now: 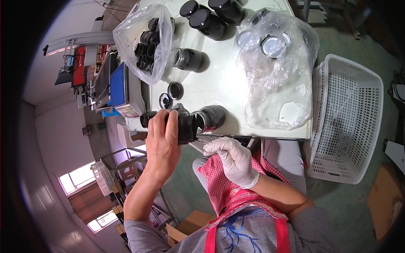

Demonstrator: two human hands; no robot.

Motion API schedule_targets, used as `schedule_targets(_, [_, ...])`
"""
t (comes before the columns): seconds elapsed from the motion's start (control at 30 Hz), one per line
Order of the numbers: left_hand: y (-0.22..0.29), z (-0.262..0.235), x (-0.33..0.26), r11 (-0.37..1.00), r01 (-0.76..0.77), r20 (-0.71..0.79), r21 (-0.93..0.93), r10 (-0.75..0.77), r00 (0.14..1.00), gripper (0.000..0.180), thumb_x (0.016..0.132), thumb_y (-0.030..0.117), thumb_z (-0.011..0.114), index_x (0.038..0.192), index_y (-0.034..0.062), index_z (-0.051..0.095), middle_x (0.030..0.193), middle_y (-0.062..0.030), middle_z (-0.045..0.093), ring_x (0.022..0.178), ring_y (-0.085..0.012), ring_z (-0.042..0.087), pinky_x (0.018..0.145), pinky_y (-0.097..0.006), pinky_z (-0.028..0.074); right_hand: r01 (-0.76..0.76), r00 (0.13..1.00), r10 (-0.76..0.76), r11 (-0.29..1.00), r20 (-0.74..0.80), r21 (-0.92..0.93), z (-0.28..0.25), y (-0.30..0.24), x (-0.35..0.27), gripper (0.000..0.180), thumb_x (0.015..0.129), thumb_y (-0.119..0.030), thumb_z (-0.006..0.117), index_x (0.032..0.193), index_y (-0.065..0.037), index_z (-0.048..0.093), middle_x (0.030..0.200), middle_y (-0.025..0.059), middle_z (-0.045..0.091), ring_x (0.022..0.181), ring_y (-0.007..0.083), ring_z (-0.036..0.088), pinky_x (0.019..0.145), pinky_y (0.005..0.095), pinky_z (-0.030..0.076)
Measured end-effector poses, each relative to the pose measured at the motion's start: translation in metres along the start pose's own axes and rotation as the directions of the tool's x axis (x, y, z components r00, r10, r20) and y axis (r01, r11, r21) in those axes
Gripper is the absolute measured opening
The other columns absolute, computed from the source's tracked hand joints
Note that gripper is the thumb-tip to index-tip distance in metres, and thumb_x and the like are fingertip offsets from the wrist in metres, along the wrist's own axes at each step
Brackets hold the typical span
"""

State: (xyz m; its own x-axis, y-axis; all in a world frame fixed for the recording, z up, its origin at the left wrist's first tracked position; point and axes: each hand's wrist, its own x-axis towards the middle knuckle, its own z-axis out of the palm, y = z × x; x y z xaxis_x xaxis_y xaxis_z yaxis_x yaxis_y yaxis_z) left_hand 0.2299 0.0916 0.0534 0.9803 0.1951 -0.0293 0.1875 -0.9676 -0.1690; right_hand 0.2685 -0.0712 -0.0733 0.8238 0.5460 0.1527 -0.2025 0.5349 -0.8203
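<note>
My bare left hand (162, 137) grips a dark glass jar (185, 125) at the table's near edge, its mouth tipped toward the right. A second dark jar (211, 118) lies on its side right next to it. My right hand (233, 159), in a white glove, sits just below the jars with its fingers closed on a thin pale piece (198, 146) that points toward the held jar. Two black caps (174, 90) lie on the table just behind my left hand.
On the pale table (223, 80) are an uncapped dark jar (185, 58), three capped jars (207, 23), a clear bag of black caps (147, 40) and a crumpled clear bag with white discs (274, 63). A white plastic basket (348, 118) stands at the right.
</note>
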Motion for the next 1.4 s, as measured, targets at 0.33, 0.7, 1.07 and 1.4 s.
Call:
schedule_targets(0.33, [-0.002, 0.0, -0.001, 1.0, 0.022, -0.009, -0.007, -0.022, 1.0, 0.082, 0.06, -0.011, 0.08, 0.135, 0.0024, 0.049, 0.127, -0.0207, 0.053, 0.113, -0.0423, 0.056, 0.092, -0.048, 0.05, 0.01, 1.0, -0.011, 0.997, -0.008, -0.078, -0.001, -0.001, -0.002, 0.007, 0.1, -0.004, 0.06, 0.105, -0.004, 0.065, 0.096, 0.0087, 0.071, 0.087, 0.0225, 0.072, 0.079, 0.0313, 0.057])
schedule_targets(0.7, [-0.002, -0.001, -0.001, 0.997, 0.046, -0.023, -0.054, -0.047, 0.999, 0.085, 0.057, -0.01, 0.083, 0.134, 0.0031, 0.049, 0.127, -0.02, 0.054, 0.114, -0.0421, 0.055, 0.094, -0.049, 0.049, -0.209, 0.975, 0.222, 0.918, 0.0, 0.338, 0.005, 0.0, 0.003, 0.021, 0.109, -0.014, 0.048, 0.108, 0.0, 0.062, 0.103, 0.0107, 0.07, 0.092, 0.0182, 0.072, 0.086, 0.0311, 0.056])
schedule_targets(1.07, [-0.005, 0.001, -0.001, 0.998, 0.033, -0.003, -0.045, -0.033, 0.999, 0.084, 0.058, -0.008, 0.084, 0.133, 0.0027, 0.05, 0.127, -0.0195, 0.054, 0.115, -0.0414, 0.055, 0.096, -0.05, 0.049, -0.093, 0.995, 0.088, 0.989, 0.042, 0.112, -0.004, 0.007, 0.0, 0.016, 0.107, -0.013, 0.052, 0.103, 0.0, 0.061, 0.098, 0.0103, 0.069, 0.089, 0.0182, 0.071, 0.083, 0.0304, 0.057])
schedule_targets(1.4, [-0.006, -0.001, 0.001, 1.0, -0.006, -0.006, 0.013, 0.006, 1.0, 0.079, 0.062, -0.011, 0.079, 0.135, 0.0022, 0.05, 0.127, -0.0198, 0.053, 0.113, -0.0418, 0.056, 0.093, -0.049, 0.05, 0.101, 0.994, -0.098, 0.991, 0.043, -0.092, -0.004, -0.001, 0.005, 0.006, 0.103, -0.005, 0.057, 0.103, -0.002, 0.062, 0.096, 0.0104, 0.07, 0.089, 0.0226, 0.071, 0.081, 0.0317, 0.057])
